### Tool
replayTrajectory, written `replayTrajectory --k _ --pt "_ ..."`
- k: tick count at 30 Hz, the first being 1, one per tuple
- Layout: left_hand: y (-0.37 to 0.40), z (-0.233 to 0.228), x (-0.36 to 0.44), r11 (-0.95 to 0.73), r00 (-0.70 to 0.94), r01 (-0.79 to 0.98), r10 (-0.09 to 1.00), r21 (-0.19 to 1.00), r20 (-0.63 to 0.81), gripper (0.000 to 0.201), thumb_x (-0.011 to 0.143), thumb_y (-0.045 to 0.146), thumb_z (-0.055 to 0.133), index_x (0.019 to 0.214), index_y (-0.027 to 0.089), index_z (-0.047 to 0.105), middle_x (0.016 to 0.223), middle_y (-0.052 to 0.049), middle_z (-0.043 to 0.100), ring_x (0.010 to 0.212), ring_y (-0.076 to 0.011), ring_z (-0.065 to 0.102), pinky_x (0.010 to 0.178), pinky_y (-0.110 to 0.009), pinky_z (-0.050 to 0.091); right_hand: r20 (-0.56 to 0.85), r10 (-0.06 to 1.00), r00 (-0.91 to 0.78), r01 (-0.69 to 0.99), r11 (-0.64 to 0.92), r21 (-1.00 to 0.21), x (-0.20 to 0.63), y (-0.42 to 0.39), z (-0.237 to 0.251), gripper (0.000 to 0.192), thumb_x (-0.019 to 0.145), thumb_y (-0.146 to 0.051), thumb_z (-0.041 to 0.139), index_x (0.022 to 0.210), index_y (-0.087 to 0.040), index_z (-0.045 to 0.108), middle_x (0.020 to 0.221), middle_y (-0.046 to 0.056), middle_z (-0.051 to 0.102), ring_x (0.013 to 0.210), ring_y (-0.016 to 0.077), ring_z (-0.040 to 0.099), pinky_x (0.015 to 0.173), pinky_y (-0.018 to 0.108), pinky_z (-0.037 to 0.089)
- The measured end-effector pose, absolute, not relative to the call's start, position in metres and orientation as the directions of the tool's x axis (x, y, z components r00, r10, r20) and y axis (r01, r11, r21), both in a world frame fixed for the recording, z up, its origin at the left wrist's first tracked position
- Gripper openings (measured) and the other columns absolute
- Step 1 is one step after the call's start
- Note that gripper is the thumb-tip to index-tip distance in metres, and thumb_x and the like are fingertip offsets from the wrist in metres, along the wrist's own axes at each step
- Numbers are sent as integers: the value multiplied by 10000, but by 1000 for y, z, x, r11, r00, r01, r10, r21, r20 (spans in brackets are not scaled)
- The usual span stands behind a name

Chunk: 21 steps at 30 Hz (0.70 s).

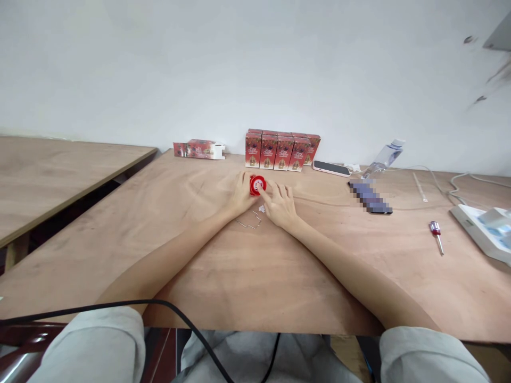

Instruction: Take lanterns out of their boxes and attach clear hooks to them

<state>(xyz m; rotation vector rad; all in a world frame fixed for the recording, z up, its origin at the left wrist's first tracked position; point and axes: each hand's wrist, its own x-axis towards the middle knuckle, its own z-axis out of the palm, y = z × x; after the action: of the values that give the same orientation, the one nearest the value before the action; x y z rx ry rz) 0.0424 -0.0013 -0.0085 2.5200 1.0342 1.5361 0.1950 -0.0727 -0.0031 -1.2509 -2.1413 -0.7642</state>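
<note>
A small red round object (253, 192) with a white, marked disc in its face stands on the wooden table, its face turned toward me. My left hand (241, 196) is closed around its left side. With fingers spread, my right hand (281, 204) reaches in from the right, its index fingertip touching the white disc. Just in front of my hands lie several thin metal pins or screws (251, 226), too small to tell which. Beside them is a small white piece (262, 209).
Several red printed boxes (282, 151) stand against the wall; an opened one (199, 149) lies left of them. To the right are a phone (331, 168), a dark blurred-out device (371, 198), a tilted bottle (383, 158), a screwdriver (436, 234) and a power strip (475, 229) with cables.
</note>
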Motion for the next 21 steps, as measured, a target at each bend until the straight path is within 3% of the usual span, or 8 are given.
replayTrajectory --k 7,13,17,21 --pt "-5 -6 41 -754 310 563 573 339 759 356 744 219 616 1038 149 429 1049 -115 481 1008 -243 462 892 -410 430 675 592 -439 881 431 196 192 -73 -3 497 830 -148 459 1326 -175 445 1372 139 433 1204 284 371 1008 459 235" --pt "-3 -7 39 -764 262 523 567 379 781 423 710 258 666 1046 182 419 1047 -84 469 1018 -247 471 892 -428 431 713 682 -165 928 352 -122 196 -74 0 370 816 -187 427 1156 -111 551 1236 166 523 1044 278 470 882 409 337" --pt "0 -8 41 -705 124 519 622 484 773 466 677 216 691 1061 194 428 1037 -64 480 988 -230 502 873 -405 438 560 762 -325 880 460 -116 197 -72 -1 238 781 -244 518 979 -165 624 1001 101 637 950 253 494 809 370 337" --pt "0 -7 42 -682 52 491 644 542 764 523 663 184 684 1116 202 423 1062 -62 491 979 -219 522 894 -409 425 460 804 -377 873 474 -113 196 -70 -3 131 773 -254 562 852 -193 647 936 73 660 949 242 495 771 359 321"
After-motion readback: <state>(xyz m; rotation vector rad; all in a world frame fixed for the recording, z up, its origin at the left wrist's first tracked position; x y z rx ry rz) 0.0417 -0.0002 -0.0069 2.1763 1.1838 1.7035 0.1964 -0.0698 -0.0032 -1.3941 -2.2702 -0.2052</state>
